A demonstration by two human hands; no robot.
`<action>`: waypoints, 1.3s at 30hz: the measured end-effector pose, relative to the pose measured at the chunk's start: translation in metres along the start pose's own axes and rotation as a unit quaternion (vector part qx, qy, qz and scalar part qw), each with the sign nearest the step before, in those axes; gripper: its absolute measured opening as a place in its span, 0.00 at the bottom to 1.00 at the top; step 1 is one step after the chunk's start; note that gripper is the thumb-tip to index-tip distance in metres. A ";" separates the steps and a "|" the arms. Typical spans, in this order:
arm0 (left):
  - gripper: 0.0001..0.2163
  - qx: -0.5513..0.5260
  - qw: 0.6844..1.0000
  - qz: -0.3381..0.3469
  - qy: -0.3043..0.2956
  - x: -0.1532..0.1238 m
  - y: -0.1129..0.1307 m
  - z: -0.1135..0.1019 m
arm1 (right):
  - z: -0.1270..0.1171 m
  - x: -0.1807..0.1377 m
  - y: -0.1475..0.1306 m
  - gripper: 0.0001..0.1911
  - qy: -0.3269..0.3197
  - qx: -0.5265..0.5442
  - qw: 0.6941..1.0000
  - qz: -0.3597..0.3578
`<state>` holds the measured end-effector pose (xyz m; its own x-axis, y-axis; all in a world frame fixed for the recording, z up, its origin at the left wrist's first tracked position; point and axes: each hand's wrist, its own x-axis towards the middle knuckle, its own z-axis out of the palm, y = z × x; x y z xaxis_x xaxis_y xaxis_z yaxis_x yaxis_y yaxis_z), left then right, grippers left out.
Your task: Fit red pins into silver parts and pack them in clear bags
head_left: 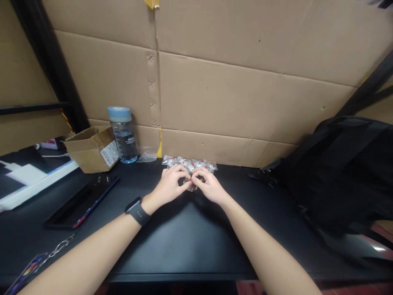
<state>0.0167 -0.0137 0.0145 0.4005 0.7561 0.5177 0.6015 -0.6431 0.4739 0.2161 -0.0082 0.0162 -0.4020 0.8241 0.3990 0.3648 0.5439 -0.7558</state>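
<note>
Both my hands pinch one small clear packet between them, left hand and right hand meeting fingertip to fingertip on the black table. Just behind my fingers lies a row of similar packets. Further left stand a water bottle and a cardboard box; a black bag sits right.

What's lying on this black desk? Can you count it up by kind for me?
Water bottle: 1
Cardboard box: 1
Phone: 1
Black backpack: 1
Keychain with chain: 1
Pile of small clear packets: 1 pile, single packets too small to count
Total: 6
The left hand and right hand pinch one packet together.
</note>
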 end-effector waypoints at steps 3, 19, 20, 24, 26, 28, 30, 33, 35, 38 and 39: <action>0.07 0.022 0.999 -0.029 0.007 0.001 -0.003 -0.001 | 0.000 0.001 0.006 0.12 0.012 -0.014 1.000 -0.007; 0.09 0.057 0.991 -0.123 -0.020 0.003 -0.016 -0.008 | -0.003 0.002 0.030 0.03 -0.036 -0.153 0.987 0.021; 0.09 0.028 0.991 -0.130 -0.018 0.004 -0.018 -0.006 | -0.002 0.003 0.029 0.03 -0.020 -0.112 0.993 0.032; 0.11 -0.157 0.979 -0.128 -0.021 0.006 -0.024 0.002 | 0.004 0.004 0.024 0.06 0.027 0.062 0.996 0.059; 0.11 -0.233 0.964 -0.130 -0.016 0.006 -0.024 0.005 | 0.008 0.004 0.021 0.07 0.030 0.124 0.989 0.069; 0.12 -0.267 0.953 -0.144 -0.005 0.006 -0.022 0.007 | 0.011 0.004 0.018 0.09 0.032 0.166 0.982 0.084; 0.12 -0.284 0.946 -0.158 0.002 0.006 -0.018 0.007 | 0.013 0.003 0.014 0.11 0.036 0.193 0.975 0.100; 0.11 -0.303 0.937 -0.174 0.006 0.006 -0.014 0.006 | 0.014 0.001 0.009 0.13 0.042 0.229 0.965 0.118; 0.10 -0.314 0.931 -0.185 0.010 0.007 -0.012 0.007 | 0.014 0.001 0.008 0.17 0.039 0.245 0.962 0.118; 0.08 -0.333 0.923 -0.193 0.009 0.006 -0.014 0.010 | 0.012 0.001 0.009 0.22 0.015 0.241 0.964 0.111; 0.08 -0.338 0.921 -0.194 0.006 0.006 -0.014 0.011 | 0.011 0.001 0.010 0.21 0.006 0.235 0.966 0.110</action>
<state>0.0180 0.0012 0.0027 0.2356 0.9459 0.2230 0.1277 -0.2576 0.9578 0.2099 -0.0038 0.0034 -0.3467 0.9151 0.2059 0.0166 0.2254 -0.9741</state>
